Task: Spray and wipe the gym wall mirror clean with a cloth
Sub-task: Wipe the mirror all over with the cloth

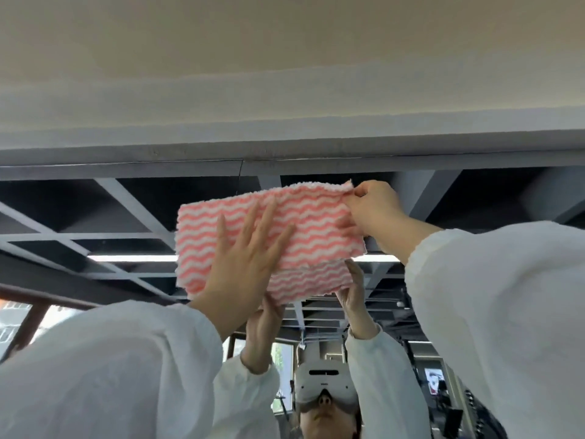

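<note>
I am pressing my left hand (245,248) flat on the pink-and-white striped cloth (316,223), fingers straight and spread, holding it against the mirror (126,217) high up, near its top edge under the grey beam (285,144). My right hand (372,207) is pinching the cloth's upper right corner between thumb and fingers. Both arms are wearing white sleeves (490,312). The glass is reflecting the cloth, two raised hands, a white headset (324,388) below, and a ceiling light strip (133,258).
</note>
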Tool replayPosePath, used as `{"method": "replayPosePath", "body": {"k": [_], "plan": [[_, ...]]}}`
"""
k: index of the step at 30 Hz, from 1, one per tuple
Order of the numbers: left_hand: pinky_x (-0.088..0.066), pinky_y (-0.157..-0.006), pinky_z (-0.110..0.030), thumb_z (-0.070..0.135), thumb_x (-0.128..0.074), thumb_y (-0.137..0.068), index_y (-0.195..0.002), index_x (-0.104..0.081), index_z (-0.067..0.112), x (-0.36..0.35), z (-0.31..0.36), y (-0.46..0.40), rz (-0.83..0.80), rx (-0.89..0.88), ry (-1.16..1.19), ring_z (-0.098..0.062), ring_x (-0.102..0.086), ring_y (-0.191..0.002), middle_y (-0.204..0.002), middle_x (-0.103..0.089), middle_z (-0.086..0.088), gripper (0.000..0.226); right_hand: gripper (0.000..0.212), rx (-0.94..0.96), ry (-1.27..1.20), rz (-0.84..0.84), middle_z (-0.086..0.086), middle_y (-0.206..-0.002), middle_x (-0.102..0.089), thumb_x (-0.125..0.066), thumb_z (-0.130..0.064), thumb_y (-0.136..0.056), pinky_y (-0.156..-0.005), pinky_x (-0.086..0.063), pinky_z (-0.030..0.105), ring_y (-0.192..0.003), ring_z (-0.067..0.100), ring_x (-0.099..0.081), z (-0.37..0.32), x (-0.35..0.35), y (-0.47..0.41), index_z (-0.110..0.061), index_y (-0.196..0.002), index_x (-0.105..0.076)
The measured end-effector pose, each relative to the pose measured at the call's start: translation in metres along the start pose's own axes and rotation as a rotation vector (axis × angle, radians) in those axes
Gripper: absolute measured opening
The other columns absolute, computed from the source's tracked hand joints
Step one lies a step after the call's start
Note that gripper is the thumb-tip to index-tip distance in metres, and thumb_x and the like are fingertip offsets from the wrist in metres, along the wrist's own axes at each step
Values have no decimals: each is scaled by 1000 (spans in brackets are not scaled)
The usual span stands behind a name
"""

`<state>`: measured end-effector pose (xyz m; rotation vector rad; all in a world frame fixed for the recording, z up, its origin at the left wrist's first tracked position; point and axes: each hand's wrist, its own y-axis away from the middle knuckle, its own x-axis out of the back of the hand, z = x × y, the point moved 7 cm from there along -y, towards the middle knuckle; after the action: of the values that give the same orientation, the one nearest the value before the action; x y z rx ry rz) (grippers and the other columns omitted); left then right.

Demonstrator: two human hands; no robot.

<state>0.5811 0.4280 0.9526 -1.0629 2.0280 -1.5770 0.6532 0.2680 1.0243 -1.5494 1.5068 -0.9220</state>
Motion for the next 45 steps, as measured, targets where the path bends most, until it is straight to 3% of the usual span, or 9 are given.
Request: {"method": "replayPosePath", "body": {"k": [5,8,11,14,18,25,35,41,45], "plan": [[15,-113,-43,16,-31,-100,-144,25,28,-49,-6,-34,-55,-164,167,-19,34,-133,-148,38,-1,73,23,-31,11,113,17,-85,-67,-57,-13,-95,-78,-57,45,-79,31,-69,25,-23,-32,-12,-72,-54],[10,-115,-42,12,-32,-98,-150,9,29,-64,-2,-51,-38,-160,378,-18,19,-144,-157,21,2,68,12,26,105,174,11,-97,-66,-55,-16,-94,-68,-55,35,-85,23,-64,36,-34,-46,-7,-99,-61],[10,-114,-47,39,-25,-101,-150,1,33,-66,-2,-69,-28,-147,446,-18,16,-144,-158,14,4,56,27,176,236,230,6,-109,-52,-50,-13,-95,-58,-40,23,-87,17,-51,32,-46,-44,-5,-120,-45],[11,-111,-58,55,-14,-96,-149,0,38,-67,-4,-86,-107,-151,437,-18,18,-144,-158,14,8,58,35,459,545,191,6,-146,-29,-46,-18,-97,-87,-46,33,-110,20,-50,13,-70,-34,-13,-131,-43],[12,-111,-58,44,-7,-100,-149,-2,39,-66,-13,-109,-59,-153,489,-12,17,-144,-157,11,14,49,43,544,894,-46,-7,-160,4,-29,-29,-103,-115,-20,45,-144,28,-13,16,-108,-40,-25,-146,-30],[3,-114,-56,38,-12,-103,-150,4,33,-63,-31,-138,88,-143,319,-15,13,-145,-158,12,12,50,50,440,1009,-105,-16,-158,9,-13,-46,-102,-114,4,58,-146,28,11,20,-115,-87,-43,-149,3],[-1,-106,-67,62,-14,-95,-144,2,52,-73,-83,-182,30,345,428,-41,10,-143,-159,8,2,53,50,393,1058,-57,-12,-159,10,-15,-51,-100,-106,3,71,-144,37,11,-8,-132,-124,-49,-147,3],[-2,-110,-61,67,-14,-92,-145,0,50,-69,-88,-195,70,361,415,-39,5,-143,-159,3,-1,58,51,490,1195,-144,-10,-159,10,-22,-36,-105,-112,0,52,-145,24,10,-23,-125,-106,-35,-151,2],[-3,-111,-59,69,-13,-90,-146,2,49,-57,-55,-209,101,308,415,-41,5,-143,-159,3,-2,60,58,414,1157,-105,-8,-159,10,-23,-48,-101,-111,2,61,-145,31,11,-6,-98,-128,-36,-151,4]]}}
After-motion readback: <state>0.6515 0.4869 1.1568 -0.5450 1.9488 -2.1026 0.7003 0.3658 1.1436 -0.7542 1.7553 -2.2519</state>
